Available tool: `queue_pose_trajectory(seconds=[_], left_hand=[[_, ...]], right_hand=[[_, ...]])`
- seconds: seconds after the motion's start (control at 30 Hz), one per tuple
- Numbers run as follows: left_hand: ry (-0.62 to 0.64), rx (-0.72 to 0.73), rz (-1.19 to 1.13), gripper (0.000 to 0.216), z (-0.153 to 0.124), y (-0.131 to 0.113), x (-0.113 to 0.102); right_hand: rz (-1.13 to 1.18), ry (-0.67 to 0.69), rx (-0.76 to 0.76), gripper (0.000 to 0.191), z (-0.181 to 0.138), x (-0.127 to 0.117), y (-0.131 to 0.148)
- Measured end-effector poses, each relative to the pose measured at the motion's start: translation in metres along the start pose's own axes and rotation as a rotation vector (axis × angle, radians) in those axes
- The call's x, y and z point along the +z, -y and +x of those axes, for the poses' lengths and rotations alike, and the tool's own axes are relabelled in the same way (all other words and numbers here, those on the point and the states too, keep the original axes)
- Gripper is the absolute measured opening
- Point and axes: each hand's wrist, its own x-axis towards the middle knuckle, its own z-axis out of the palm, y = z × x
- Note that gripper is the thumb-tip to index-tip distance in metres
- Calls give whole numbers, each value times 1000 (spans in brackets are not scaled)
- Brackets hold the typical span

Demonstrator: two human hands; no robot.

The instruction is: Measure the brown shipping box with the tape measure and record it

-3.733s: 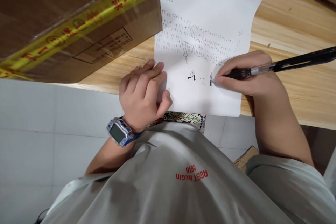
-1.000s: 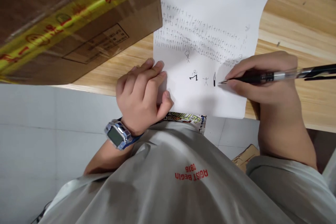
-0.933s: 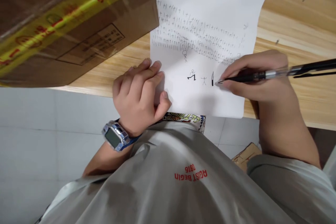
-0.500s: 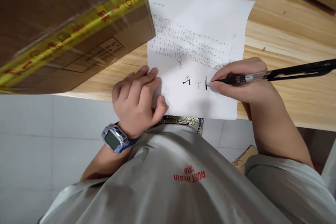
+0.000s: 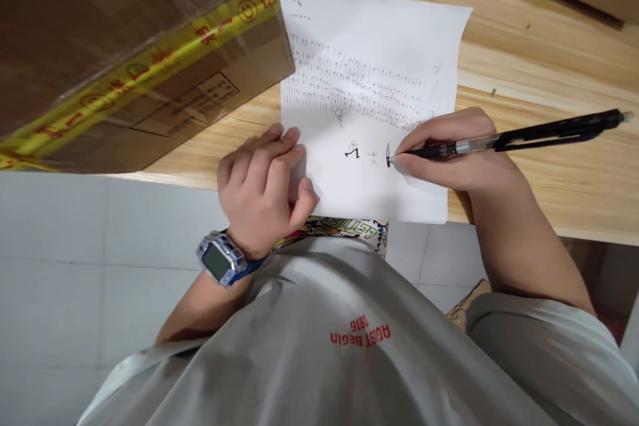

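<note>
1. While the sheet of paper (image 5: 359,196) lies on the wooden desk (image 5: 534,180), a large taped cardboard box (image 5: 164,80) stands on its left, one corner overlapping its edge in view.
2. Over the sheet's lower left edge rests the left hand (image 5: 262,183), its grip loose and holding nothing; a watch (image 5: 218,259) circles the wrist.
3. Across the sheet's middle, rows of short strokes (image 5: 354,83) look finished, as do three small stick figures (image 5: 353,150) below them.
4. Further right on the sheet, a narrow shape (image 5: 388,154) seems only part done: dark at its foot, with the upper outline left unfilled.
5. At the sheet's right side, the right hand (image 5: 454,150) has its grip closed around a black pen (image 5: 554,132), whose tip appears to meet that shape.
</note>
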Motion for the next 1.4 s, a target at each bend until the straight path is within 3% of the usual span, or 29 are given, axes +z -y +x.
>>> queue_pose_trajectory(seconds=[0.23,0.4,0.6,0.7,1.17,1.4], left_hand=[[-18,33,55,43,2,-1,-1],[67,-90,-105,38,0,-1,0],[-8,7,28,41,0,-1,1],[15,7,31,41,1,-1,0],[130,-136,-107,38,1,-4,-3],[-14,56,96,39,4,-4,-3]], right_hand=[[-9,-14,-12,9,0,1,-1],[-23,-54,-24,6,-1,2,-3],[-4,-7,-32,8,-1,0,-2],[7,17,-50,8,0,0,-2],[-15,85,-104,13,-1,-4,1],[13,71,-138,12,-1,-3,0]])
